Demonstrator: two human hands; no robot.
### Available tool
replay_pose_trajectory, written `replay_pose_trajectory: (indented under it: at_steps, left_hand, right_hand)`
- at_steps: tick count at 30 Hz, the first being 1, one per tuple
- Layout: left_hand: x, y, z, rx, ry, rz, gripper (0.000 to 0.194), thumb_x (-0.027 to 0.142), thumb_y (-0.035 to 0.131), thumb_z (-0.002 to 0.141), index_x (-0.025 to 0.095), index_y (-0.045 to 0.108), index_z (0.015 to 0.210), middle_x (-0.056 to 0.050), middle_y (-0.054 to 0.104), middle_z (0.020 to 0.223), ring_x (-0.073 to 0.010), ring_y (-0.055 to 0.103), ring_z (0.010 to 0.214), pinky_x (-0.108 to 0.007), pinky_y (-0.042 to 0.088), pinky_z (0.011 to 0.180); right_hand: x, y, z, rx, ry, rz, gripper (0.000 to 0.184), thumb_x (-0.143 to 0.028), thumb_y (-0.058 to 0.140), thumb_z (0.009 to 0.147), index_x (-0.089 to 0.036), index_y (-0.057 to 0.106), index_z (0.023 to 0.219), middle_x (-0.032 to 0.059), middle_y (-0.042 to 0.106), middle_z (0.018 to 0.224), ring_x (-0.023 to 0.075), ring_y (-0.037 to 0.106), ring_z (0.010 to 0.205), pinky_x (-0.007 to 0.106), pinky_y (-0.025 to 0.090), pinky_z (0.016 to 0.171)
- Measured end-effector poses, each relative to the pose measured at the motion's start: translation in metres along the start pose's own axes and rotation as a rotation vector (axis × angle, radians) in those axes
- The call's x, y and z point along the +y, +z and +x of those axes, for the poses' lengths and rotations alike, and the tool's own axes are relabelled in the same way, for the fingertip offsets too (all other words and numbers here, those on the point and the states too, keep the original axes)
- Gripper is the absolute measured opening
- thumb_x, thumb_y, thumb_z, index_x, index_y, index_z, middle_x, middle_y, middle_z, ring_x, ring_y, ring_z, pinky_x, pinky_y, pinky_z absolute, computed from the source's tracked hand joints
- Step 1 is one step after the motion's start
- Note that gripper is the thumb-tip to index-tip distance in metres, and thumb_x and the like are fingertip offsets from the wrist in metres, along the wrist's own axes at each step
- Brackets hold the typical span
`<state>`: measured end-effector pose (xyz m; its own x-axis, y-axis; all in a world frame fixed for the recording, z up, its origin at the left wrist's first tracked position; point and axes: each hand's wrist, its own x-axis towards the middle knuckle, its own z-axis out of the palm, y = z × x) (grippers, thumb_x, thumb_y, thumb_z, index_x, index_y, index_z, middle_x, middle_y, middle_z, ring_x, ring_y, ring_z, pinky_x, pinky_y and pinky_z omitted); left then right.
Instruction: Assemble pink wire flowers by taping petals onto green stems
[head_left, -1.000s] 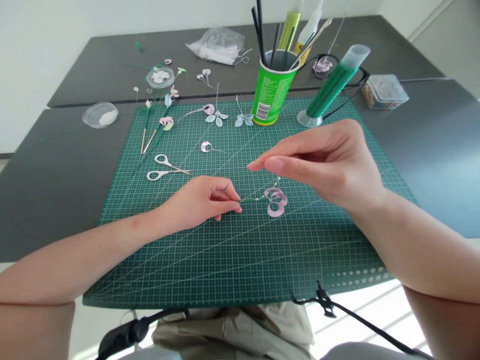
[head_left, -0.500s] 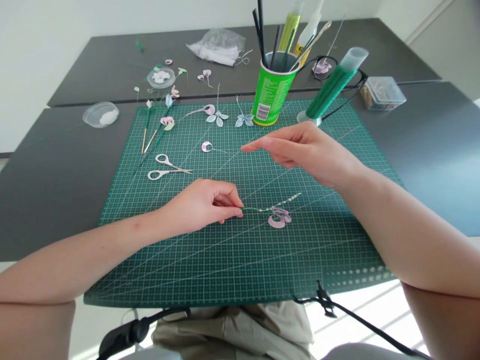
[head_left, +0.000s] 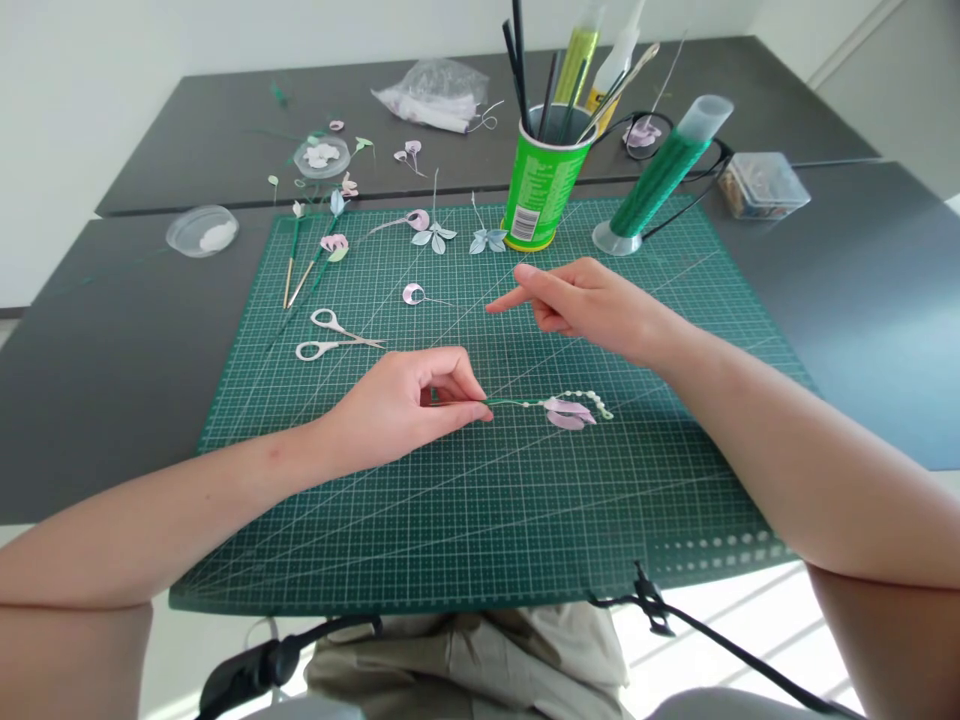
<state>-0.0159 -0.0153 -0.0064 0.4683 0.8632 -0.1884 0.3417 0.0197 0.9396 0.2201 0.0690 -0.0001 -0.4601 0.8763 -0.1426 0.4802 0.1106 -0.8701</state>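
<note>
Pinching flower stem [head_left: 511, 402], left hand [head_left: 405, 405] angled rightward.

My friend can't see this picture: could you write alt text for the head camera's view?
A left hand pinches the thin green stem of a pale purple flower with small white beads over a green gridded cutting mat. A right hand hovers beyond it, index finger extended. White-handled scissors lie open nearby, and a bright green can holds dark sticks.
</note>
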Motion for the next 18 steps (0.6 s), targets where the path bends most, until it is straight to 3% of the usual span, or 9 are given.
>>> replay_pose_trajectory:
  at_steps: [6, 14, 18]
  left_hand:
    - [0.0056, -0.0008, -0.0018, 0.112, 0.076, 0.011, 0.021, 0.032, 0.079, 0.086, 0.021, 0.064, 0.078, -0.002, 0.078, 0.077, -0.0204, 0.078, 0.077, -0.029, 0.055, 0.063]
    - [0.0065, -0.0009, -0.003, 0.115, 0.11, -0.021, 0.016, 0.029, 0.076, 0.089, 0.021, 0.064, 0.082, -0.001, 0.078, 0.077, -0.0196, 0.079, 0.08, -0.028, 0.055, 0.065]
    - [0.0054, -0.0002, -0.0027, 0.26, 0.137, -0.032, 0.017, 0.028, 0.078, 0.089, 0.021, 0.064, 0.081, -0.002, 0.078, 0.079, -0.0154, 0.073, 0.07, -0.026, 0.051, 0.059]
  right_hand:
    - [-0.003, 0.0015, 0.0003, -0.007, 0.078, -0.027, 0.056, -0.053, 0.044, 0.113, -0.017, 0.085, 0.1, -0.004, 0.039, 0.054, 0.0105, 0.033, 0.052, 0.03, 0.032, 0.056]
    - [-0.0039, 0.0027, 0.001, -0.005, 0.08, -0.06, 0.054, -0.05, 0.045, 0.113, -0.016, 0.086, 0.105, -0.0046, 0.04, 0.053, 0.0103, 0.034, 0.051, 0.03, 0.03, 0.057]
    - [-0.0019, 0.0031, 0.0017, -0.008, 0.08, -0.051, 0.051, -0.048, 0.049, 0.112, -0.014, 0.086, 0.099, -0.0045, 0.042, 0.052, 0.0095, 0.033, 0.048, 0.03, 0.027, 0.054]
